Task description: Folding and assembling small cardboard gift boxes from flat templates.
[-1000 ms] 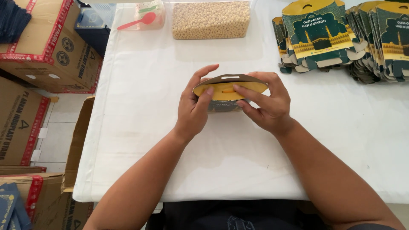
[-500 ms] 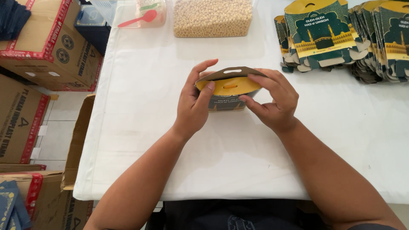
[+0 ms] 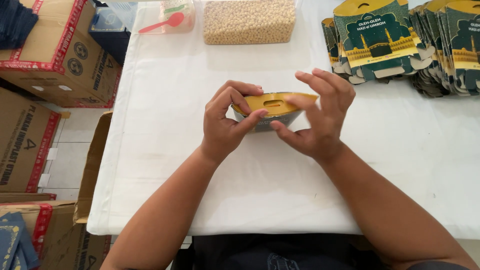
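A: What colours has the small carton (image 3: pixel 272 111)?
B: Yellow on the top, dark green below.
A: And the flat cartons (image 3: pixel 380 40)?
B: Dark green with gold. The spoon (image 3: pixel 162 23) is red, the table (image 3: pixel 165 125) white.

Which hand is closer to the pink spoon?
Left. The left hand holds the near-left end of the folded yellow box, below the pink spoon at the table's far-left corner. The right hand is farther right, across the box.

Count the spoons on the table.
1. A red plastic spoon lies at the far left end of the white table, against a clear tub and left of the bag of beige pellets. More may be hidden inside the tub.
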